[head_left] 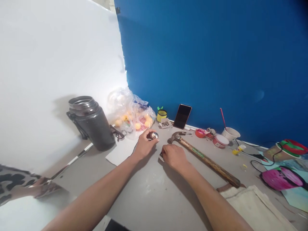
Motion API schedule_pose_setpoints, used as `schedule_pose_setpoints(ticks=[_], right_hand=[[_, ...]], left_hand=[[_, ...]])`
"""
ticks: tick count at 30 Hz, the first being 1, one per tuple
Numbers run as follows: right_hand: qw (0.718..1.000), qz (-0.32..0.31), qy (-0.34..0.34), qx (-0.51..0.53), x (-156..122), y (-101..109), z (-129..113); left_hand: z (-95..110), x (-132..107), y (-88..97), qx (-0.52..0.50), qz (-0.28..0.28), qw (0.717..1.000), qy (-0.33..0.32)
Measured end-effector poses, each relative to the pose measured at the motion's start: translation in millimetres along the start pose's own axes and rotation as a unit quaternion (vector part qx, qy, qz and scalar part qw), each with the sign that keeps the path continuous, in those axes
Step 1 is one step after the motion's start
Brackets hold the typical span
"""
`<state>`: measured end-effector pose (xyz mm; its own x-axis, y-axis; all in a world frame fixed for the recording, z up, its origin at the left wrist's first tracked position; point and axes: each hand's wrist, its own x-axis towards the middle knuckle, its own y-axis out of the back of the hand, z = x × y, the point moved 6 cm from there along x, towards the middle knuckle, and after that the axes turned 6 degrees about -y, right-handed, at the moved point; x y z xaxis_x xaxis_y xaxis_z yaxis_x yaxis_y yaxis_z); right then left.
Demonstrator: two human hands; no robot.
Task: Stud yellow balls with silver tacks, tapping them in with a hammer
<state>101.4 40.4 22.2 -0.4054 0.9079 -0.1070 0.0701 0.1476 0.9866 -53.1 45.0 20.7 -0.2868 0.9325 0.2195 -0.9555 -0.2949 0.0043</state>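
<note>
Left of the hammer [205, 158], a knob [154, 135] is being clamped in left hand [143, 146] fingers; right hand [174, 156] fingers are being bunched, apparently for support.

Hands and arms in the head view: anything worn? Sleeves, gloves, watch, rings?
Nothing worn that shows. Left hand and right hand are bare, no gloves; left forearm and right forearm are bare to the bottom edge, no sleeves, watch or wristbands. Rings: too small to tell. The black-and-grey patterned sleeve at the left edge is apart from these arms.
</note>
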Motion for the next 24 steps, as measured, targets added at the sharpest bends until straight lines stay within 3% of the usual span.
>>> schedule_pose_setpoints(ticks=[4, 10, 18, 24], right_hand=[[1.0, -0.005, -0.005, 0.012, -2, 3, -1], [0.999, -0.01, -0.002, 0.034, -6, 12, -2], [0.998, -0.001, 0.002, 0.059, -4, 11, 3], [0.987, 0.025, 0.008, 0.16, -1, 17, 6]], left_hand=[[-9, 1, -3.6, -0.128, -0.027, 0.989, 0.068], [-13, -4, -14.0, -0.288, -0.068, 0.943, 0.151], [-18, -5, -17.3, -0.34, -0.071, 0.915, 0.204], [-20, -4, -20.0, -0.375, -0.095, 0.894, 0.227]])
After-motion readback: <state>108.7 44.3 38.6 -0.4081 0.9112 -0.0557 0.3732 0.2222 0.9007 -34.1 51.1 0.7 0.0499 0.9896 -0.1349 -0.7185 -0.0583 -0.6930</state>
